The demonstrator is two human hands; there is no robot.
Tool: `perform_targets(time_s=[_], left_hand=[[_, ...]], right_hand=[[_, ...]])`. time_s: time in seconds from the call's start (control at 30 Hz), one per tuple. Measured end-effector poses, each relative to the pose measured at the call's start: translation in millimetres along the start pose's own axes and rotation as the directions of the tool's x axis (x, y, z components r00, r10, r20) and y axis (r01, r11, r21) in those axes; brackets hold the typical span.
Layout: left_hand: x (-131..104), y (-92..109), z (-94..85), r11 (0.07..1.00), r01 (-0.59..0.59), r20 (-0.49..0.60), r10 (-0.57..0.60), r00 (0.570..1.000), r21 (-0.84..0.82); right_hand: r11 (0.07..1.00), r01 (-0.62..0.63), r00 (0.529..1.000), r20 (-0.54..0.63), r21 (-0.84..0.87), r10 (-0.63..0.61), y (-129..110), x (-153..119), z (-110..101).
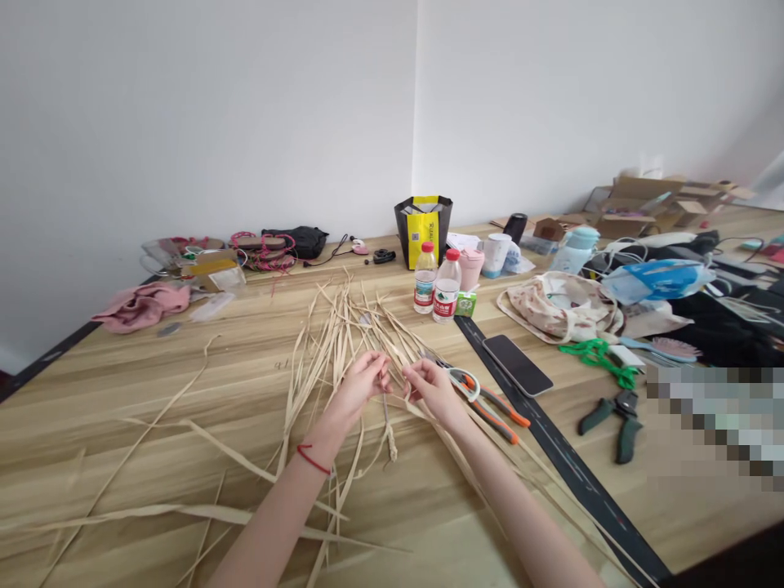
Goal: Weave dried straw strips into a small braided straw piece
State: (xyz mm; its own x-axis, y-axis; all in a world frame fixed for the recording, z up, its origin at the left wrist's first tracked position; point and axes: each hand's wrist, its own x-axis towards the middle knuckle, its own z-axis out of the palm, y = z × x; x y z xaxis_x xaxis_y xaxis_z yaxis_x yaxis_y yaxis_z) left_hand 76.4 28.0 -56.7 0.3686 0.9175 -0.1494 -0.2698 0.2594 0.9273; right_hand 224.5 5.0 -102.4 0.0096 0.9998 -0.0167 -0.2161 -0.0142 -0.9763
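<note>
My left hand (364, 378), with a red cord at the wrist, is closed in a pinch above a spread of pale straw strips (334, 339). Close by on its right, my right hand (432, 390) also has its thumb and fingers pressed together. Whatever sits between the fingertips of either hand is too fine to make out. Just below the gap between the hands, a thin stem ends in a small knotted straw piece (392, 443). Orange-and-grey handled pliers (499, 416) and white-handled scissors (464, 382) lie beside my right wrist.
Two water bottles (446, 287) stand beyond my hands, before a black-and-yellow bag (422, 230). A phone (518, 365) and green-handled pruners (612, 420) lie to the right. A pink cloth (144, 308) is at the far left. Loose strips (202, 513) cross the near left tabletop.
</note>
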Motion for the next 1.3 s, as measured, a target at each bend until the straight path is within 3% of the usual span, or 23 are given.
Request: perform_targets(time_s=[0.1,0.23,0.43,0.67,0.87,1.3], left_hand=[[1,-1,-3.4,1.0,0.011,-0.006,-0.012,1.0,-0.026],[4,0,-6.1,0.998,0.008,-0.035,-0.01,0.999,-0.055],[2,4,-3.5,0.992,-0.074,-0.116,0.061,0.991,-0.105],[-5,4,-0.6,0.985,-0.164,-0.194,0.152,0.969,-0.048],[-10,4,-1.6,0.979,-0.2,-0.226,0.188,0.956,-0.035],[-18,3,-3.1,0.968,-0.223,-0.289,0.183,0.94,-0.112]], right_hand=[[1.0,-0.01,0.998,0.066,-0.01,0.01,-5,-3,-4],[0.999,-0.022,0.967,0.251,-0.036,0.031,-13,-11,-7],[0.996,-0.03,0.918,0.392,-0.079,0.058,-5,-19,7],[0.986,0.074,0.923,0.384,-0.151,-0.01,-4,-32,28],[0.959,0.15,0.938,0.341,-0.241,-0.061,-10,-37,29],[0.938,0.198,0.912,0.404,-0.286,-0.069,-15,-43,36]])
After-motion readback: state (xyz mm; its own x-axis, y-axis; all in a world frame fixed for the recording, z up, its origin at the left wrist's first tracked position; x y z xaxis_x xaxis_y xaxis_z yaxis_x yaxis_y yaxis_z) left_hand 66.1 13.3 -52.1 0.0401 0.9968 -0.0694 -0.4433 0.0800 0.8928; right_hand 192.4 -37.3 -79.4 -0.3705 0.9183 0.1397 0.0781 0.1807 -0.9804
